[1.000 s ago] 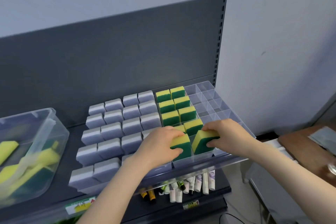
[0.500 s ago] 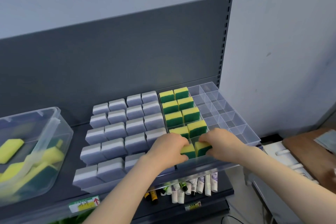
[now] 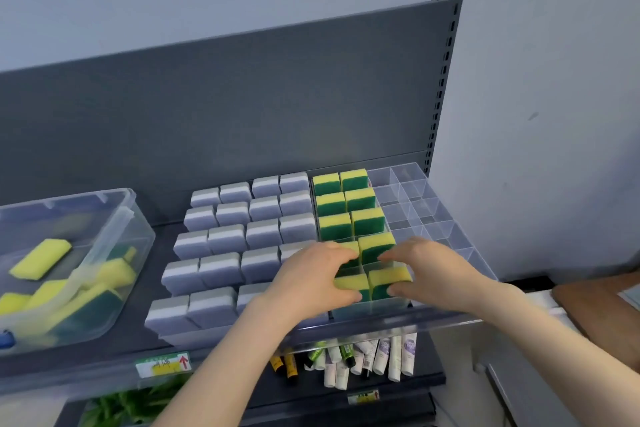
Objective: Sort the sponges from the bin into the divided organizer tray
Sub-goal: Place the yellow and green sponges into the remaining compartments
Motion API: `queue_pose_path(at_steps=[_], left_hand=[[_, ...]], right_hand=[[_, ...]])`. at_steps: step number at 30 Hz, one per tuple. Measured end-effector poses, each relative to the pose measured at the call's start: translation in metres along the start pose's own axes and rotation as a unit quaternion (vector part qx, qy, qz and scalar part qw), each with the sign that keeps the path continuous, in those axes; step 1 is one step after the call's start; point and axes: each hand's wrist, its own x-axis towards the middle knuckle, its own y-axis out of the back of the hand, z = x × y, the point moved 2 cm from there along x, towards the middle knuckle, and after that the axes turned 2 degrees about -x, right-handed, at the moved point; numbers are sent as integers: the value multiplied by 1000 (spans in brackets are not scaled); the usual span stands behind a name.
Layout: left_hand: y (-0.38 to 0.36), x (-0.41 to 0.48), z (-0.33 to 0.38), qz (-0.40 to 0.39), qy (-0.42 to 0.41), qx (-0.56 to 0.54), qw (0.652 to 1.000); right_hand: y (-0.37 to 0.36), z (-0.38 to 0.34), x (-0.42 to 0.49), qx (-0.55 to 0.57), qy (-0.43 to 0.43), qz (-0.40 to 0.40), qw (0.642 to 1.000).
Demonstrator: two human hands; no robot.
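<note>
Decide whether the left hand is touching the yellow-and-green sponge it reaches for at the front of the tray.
Touching. The head view shows the left hand pinching the sponge between fingers and thumb, with no gap.

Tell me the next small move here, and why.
Probably let go and lift both hands away. The left hand pinches the left sponge and the right hand the right sponge, and both seem seated upright in the front compartments of the tray. More sponges lie in the bin, and the tray's right compartments are empty.
</note>
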Motion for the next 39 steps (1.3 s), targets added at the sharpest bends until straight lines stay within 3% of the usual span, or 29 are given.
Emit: queue_pose_path(at_steps=[4, 8, 19, 28, 39], left_hand=[[21, -20, -11, 105, 62, -23, 992], [38, -58, -36, 168, 176, -14, 970], [76, -185, -126, 142, 380, 61, 912], [126, -274, -201, 149, 416, 78, 894], [163, -340, -279, 165, 387, 89, 903]], right_hand=[[25, -4, 5, 36, 17, 76, 996], [27, -30, 21, 63, 48, 89, 993], [3, -149, 70, -49, 131, 31, 990], [3, -271, 102, -51, 146, 46, 987], [-19, -385, 122, -18, 141, 75, 987]])
